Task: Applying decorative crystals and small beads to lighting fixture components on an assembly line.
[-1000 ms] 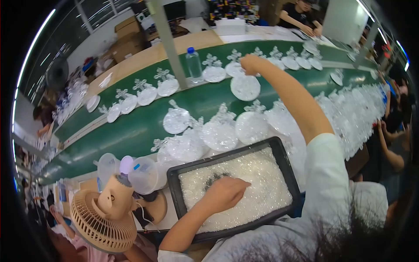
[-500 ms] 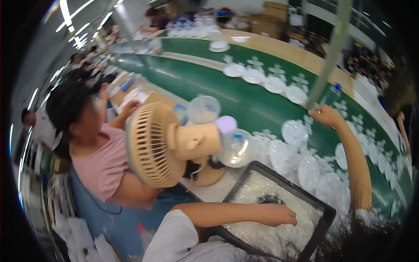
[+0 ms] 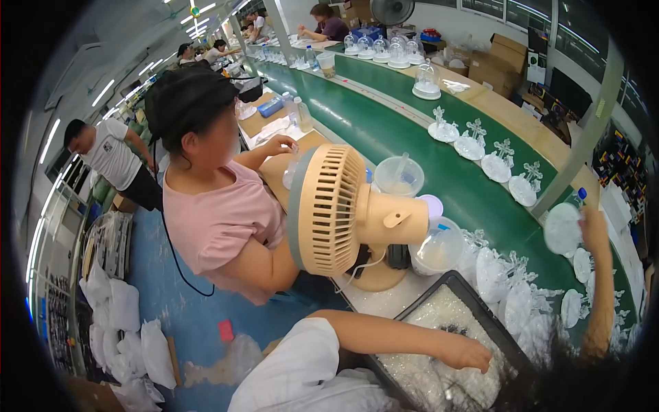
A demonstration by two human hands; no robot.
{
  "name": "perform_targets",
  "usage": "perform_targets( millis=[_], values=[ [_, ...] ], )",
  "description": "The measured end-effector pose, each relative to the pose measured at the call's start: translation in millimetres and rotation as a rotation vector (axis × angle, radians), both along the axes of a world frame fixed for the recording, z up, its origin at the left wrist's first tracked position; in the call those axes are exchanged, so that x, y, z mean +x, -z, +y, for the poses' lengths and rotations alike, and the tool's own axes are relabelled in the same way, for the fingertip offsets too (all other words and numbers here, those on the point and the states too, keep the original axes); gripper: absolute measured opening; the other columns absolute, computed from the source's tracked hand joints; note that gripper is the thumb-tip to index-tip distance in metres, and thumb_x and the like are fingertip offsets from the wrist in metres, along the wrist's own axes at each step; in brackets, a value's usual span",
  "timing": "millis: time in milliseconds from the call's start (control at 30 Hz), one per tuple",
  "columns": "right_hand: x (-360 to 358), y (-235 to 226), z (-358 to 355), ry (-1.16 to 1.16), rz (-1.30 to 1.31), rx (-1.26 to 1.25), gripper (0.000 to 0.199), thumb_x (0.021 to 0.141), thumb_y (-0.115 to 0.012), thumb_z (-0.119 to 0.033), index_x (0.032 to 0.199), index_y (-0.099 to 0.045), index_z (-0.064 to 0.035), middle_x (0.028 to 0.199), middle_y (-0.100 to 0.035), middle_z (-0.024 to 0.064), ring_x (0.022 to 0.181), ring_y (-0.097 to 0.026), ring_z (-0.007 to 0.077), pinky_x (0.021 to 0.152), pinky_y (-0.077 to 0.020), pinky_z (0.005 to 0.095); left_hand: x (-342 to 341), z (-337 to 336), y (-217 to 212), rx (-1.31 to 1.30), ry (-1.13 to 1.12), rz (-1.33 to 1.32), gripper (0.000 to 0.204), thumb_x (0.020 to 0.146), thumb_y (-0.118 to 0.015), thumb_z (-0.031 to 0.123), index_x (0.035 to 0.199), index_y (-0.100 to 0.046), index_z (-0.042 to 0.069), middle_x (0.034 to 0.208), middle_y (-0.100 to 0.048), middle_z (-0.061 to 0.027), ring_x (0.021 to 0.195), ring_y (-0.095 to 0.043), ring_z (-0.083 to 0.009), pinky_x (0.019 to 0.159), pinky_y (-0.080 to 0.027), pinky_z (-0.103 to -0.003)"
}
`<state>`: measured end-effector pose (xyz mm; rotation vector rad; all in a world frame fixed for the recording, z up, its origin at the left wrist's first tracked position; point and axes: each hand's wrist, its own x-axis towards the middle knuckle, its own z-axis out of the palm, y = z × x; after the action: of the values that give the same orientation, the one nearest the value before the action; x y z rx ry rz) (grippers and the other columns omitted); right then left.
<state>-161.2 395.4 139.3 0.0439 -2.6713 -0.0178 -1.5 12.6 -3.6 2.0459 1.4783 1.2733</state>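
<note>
My left hand (image 3: 467,353) is low over the black tray (image 3: 405,312) of clear, glittering grains, its fingers closed and pointing down. Whatever lies between those fingertips is hidden. Farther right, my right hand (image 3: 594,225) reaches over the green belt, closed at the right edge of a white round base (image 3: 562,229). That base is tilted, its flat face toward me. Beside the tray's far edge stand several white bases with clear crosses (image 3: 491,275), crowded together. A dark patch (image 3: 451,328) shows among the grains by my left wrist.
A beige fan (image 3: 329,209) stands left of the tray, beside a clear tub (image 3: 439,250). Close by sits a co-worker in a pink top (image 3: 220,199). White bases with crosses (image 3: 495,167) line the green belt (image 3: 384,130). A pale post (image 3: 583,137) rises beyond.
The view has shifted, so the scene sits lower and farther right. A white base now shows at my right hand, where none was visible before. My left hand stays closed over the tray.
</note>
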Motion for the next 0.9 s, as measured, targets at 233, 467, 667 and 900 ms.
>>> perform_targets(
  millis=[233, 467, 667, 900],
  values=[
    [184.8, -101.4, -91.0, -0.052, 0.176, 0.013, 0.033, 0.084, -0.059, 0.002, 0.116, -0.064, -0.0025, 0.102, -0.065, 0.0214, 0.095, -0.060, 0.0401, 0.084, -0.0475, 0.0451, 19.8, -1.3, -9.7, -0.292, -0.080, 0.175, 0.013, 0.083, -0.058, 0.014, 0.085, -0.064, 0.002, 0.088, -0.066, -0.0209, 0.085, -0.066, -0.0394, 0.073, -0.050, -0.049],
    [341.3, -98.4, -228.5, -0.092, 0.047, -0.025, 0.040, 0.079, -0.056, 0.010, 0.116, -0.065, -0.0010, 0.097, -0.066, 0.0217, 0.088, -0.063, 0.0386, 0.077, -0.0507, 0.0430, 97.7, 36.1, -4.4, -0.134, -0.127, 0.506, 0.041, 0.077, -0.066, 0.027, 0.112, -0.065, 0.003, 0.128, -0.054, -0.0217, 0.118, -0.053, -0.0325, 0.092, -0.044, -0.043],
    [376.1, -75.8, -253.6, 0.127, 0.015, -0.161, 0.046, 0.074, -0.054, 0.016, 0.115, -0.067, 0.0003, 0.093, -0.067, 0.0219, 0.082, -0.066, 0.0373, 0.072, -0.0535, 0.0411, 103.9, 65.0, 20.5, 0.041, -0.059, 0.515, 0.058, 0.076, -0.064, 0.026, 0.130, -0.058, 0.008, 0.147, -0.041, -0.0226, 0.140, -0.035, -0.0382, 0.112, -0.031, -0.056],
    [377.9, 0.2, -259.6, 0.393, 0.013, -0.235, 0.032, 0.073, -0.064, 0.002, 0.104, -0.069, -0.0061, 0.084, -0.069, 0.0145, 0.078, -0.066, 0.0332, 0.069, -0.0514, 0.0445, 57.9, 10.7, -16.4, -0.678, 0.272, 0.627, 0.068, 0.079, -0.063, 0.017, 0.144, -0.046, 0.009, 0.155, -0.034, -0.0190, 0.147, -0.026, -0.0361, 0.120, -0.024, -0.046]
  ],
)
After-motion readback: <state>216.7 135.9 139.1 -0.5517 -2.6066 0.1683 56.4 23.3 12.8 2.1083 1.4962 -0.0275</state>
